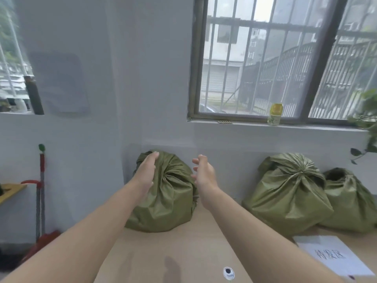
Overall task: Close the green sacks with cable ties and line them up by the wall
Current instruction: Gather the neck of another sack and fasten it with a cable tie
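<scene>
While both bare forearms reach forward over the wooden table (183,252), the left hand (145,174) lies against the upper left side of the nearest green sack (169,201), fingers straight and close together, thumb apart, gripping nothing. Whether the palm truly presses the cloth cannot be told. The right hand (204,172) hovers just beside that sack's right shoulder with fingers loosely spread and slightly bent, palm turned inward, holding nothing, so the sack sits between the two hands.

This sack stands on the table right up against the white wall (142,78), its mouth gathered into a puckered neck; what binds the neck is not visible. Further right along the same wall stands a second green sack (289,193), its top pulled into a tight radiating pucker, and touching it on the far side is a third green sack (346,201) whose mouth looks dark and gaping.

A white printed sheet (334,256) lies on the table in front of those two. Above them is a barred window (265,58), and a yellow-capped bottle (275,114) stands on its sill. A red-handled mop (41,180) leans at the left wall – a leafy plant (367,119) hangs at the right edge.
</scene>
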